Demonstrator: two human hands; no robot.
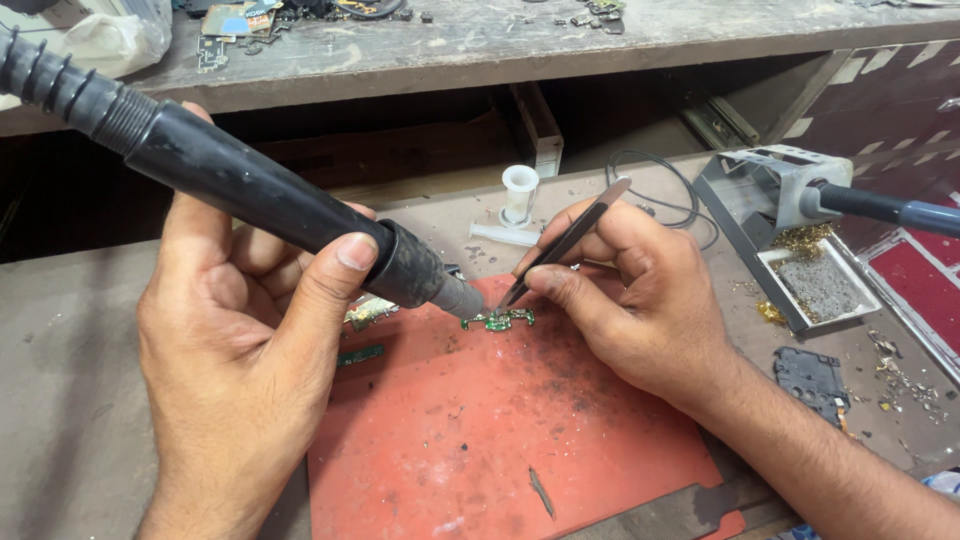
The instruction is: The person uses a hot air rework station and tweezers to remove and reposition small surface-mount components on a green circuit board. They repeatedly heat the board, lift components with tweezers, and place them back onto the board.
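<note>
Red mat (520, 430) covers worktop (70, 400) centre, one green circuit board (498, 320) near its top edge. Left hand (240, 350) grips one black hot-air wand (260, 195); right hand (640, 300) pinches one tweezers (570, 240). One soldering-iron stand (790, 230) at right edge.

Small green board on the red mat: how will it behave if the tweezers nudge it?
The green board looks thin and tiny, so probably very light and quick to slide on the red mat. Likely stiff, but fragile. The tweezers touch its edge.

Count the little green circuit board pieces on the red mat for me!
2: a small green board under the tweezers, and another green piece at the mat's left edge. Others may hide under the hands.
</note>
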